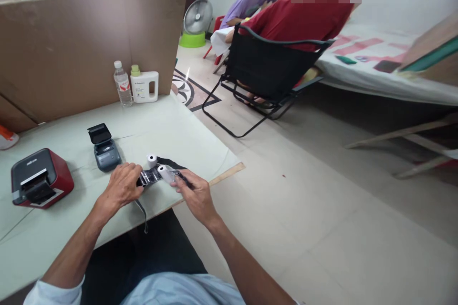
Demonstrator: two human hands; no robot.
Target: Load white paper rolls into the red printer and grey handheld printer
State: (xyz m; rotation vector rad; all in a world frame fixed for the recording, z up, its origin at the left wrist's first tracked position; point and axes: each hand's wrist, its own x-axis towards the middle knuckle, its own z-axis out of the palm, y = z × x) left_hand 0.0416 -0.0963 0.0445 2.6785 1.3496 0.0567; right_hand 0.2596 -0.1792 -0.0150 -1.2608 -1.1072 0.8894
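Note:
White paper roll (165, 173) is gripped in the closed fingers of my right hand (196, 196), near the table's front edge, with something dark beside it at the fingertips. My left hand (123, 185) has its fingers bent over a dark, shiny piece of plastic (151, 175) with pale stripes; its exact kind is unclear. Just behind the held roll, a second white paper roll (152, 160) rests on the table beside a black strip (171, 162). Beyond my left hand stands a small dark portable printer (106, 155) with its lid raised.
A red and black printer (43, 177) sits at the left of the table (200, 138). Against a cardboard partition (89, 43) stand a clear bottle (123, 86) and a white jug (145, 88). A thin strap (142, 212) hangs over the front edge. Two people sit beyond, one in a black folding chair (272, 64).

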